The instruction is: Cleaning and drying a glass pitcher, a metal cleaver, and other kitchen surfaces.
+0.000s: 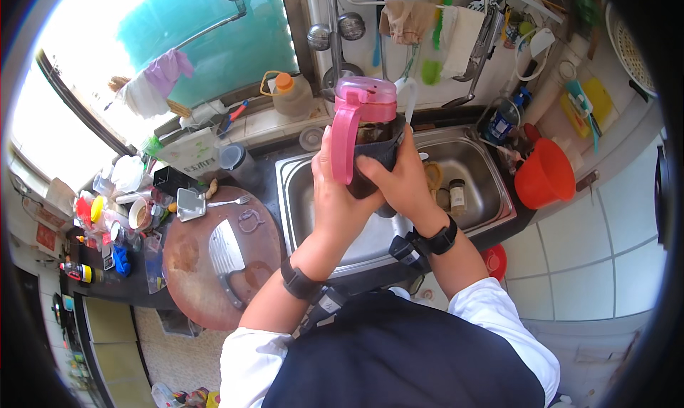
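Note:
Over the sink I hold up a jar with a pink lid and handle (366, 95) and dark contents. My left hand (339, 199) grips its left side and underside, below the pink handle. From the right, my right hand (403, 181) clasps the body, its thumb across the front. Between the right fingers and the jar is a dark grey layer (382, 143); whether it is a cloth or a sleeve I cannot tell. Under my hands is the steel double sink (374, 248). A small capped jar (457, 197) stands in its right basin.
Left of the sink, a round wooden chopping board (195, 296) bears a cleaver (227, 248) and a fork (230, 201). Jars and containers crowd the counter's left end. A red bucket (545, 174) is at the right. Ladles (351, 26) and cloths (407, 21) hang on the wall.

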A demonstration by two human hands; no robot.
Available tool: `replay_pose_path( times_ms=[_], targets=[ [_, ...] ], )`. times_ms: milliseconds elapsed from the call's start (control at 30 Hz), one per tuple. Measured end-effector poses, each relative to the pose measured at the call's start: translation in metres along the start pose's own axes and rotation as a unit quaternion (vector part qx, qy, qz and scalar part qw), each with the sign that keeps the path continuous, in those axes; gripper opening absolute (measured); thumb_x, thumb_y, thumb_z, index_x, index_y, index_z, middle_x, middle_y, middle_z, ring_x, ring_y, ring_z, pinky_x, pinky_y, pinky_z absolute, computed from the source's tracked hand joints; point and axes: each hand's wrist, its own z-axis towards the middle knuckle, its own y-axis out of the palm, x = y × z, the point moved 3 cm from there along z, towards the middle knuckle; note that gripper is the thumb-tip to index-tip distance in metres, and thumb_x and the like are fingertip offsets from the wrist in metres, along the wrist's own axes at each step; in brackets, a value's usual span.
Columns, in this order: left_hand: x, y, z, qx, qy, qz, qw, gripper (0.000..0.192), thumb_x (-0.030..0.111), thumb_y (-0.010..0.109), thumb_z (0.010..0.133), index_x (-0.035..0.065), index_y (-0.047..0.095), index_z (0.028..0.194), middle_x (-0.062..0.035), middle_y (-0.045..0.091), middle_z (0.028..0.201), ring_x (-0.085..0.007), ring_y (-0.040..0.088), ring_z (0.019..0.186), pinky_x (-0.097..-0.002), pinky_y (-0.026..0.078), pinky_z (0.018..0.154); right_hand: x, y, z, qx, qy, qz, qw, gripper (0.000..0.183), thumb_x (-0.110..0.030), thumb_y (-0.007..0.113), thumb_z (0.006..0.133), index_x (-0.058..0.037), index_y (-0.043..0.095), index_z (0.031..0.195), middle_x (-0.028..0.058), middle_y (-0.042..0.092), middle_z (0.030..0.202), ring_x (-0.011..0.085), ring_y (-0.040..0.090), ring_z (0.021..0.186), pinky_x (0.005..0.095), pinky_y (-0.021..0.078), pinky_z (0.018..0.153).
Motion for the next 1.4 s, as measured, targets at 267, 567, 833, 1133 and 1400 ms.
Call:
replay_pose_path(
  times_ms=[267,567,833,1133,1400],
  targets=[
    [0.001,0.004,-0.008,0.018,0.017,0.067,0.997,0.106,0.014,0.082,0.052,0.0006,0.017,0.136,-0.0222,0.039,0.117,-0.0379,0.044,0.106,-0.0437,0.04,0.088,0.019,0.005,0.003,0.054,0.032,0.165,0.984,0.042,-0.023,0.062,0.082,-0.0007,0.042,0.111,0.0096,0.055,0.103,0.0146,0.053,0.091,0.0273,0.0432,0.079],
    [0.01,-0.006,-0.007,-0.061,0.011,-0.006,0.998,0.11,0.016,0.08,0.055,0.0002,0.009,0.139,-0.0236,0.037,0.125,-0.0372,0.04,0.114,-0.041,0.033,0.097,0.024,-0.007,0.003,0.081,0.092,0.262,0.957,0.032,-0.024,0.043,0.094,-0.0015,0.049,0.115,0.0069,0.057,0.104,0.0109,0.055,0.09,0.0262,0.0449,0.078],
    [-0.018,-0.008,0.001,-0.13,-0.069,-0.242,0.959,0.087,0.013,0.075,0.062,0.0021,0.027,0.135,-0.0115,0.048,0.119,-0.0214,0.049,0.107,-0.0321,0.038,0.093,0.019,-0.001,-0.002,0.028,0.178,0.491,0.852,0.046,-0.036,0.03,0.096,-0.0014,0.046,0.122,0.011,0.053,0.12,0.021,0.053,0.108,0.0338,0.0395,0.096],
    [-0.025,-0.019,-0.009,-0.076,-0.157,-0.426,0.888,0.076,0.013,0.069,0.067,0.0016,0.031,0.132,-0.0092,0.045,0.124,-0.0211,0.044,0.115,-0.0327,0.034,0.097,0.025,-0.009,-0.005,-0.044,0.23,0.632,0.739,0.074,-0.059,0.023,0.089,0.0021,0.04,0.127,0.0166,0.046,0.128,0.0295,0.042,0.119,0.0397,0.0276,0.104],
    [-0.043,-0.044,-0.012,-0.008,-0.175,-0.469,0.866,0.068,0.013,0.063,0.075,0.0009,0.028,0.131,-0.0113,0.047,0.121,-0.0236,0.047,0.112,-0.0349,0.037,0.096,-0.025,-0.022,-0.004,-0.262,-0.047,0.001,0.964,0.087,-0.024,0.059,0.063,0.0002,0.019,0.136,0.0166,0.037,0.132,0.029,0.033,0.126,0.0366,0.0239,0.104]
  ],
)
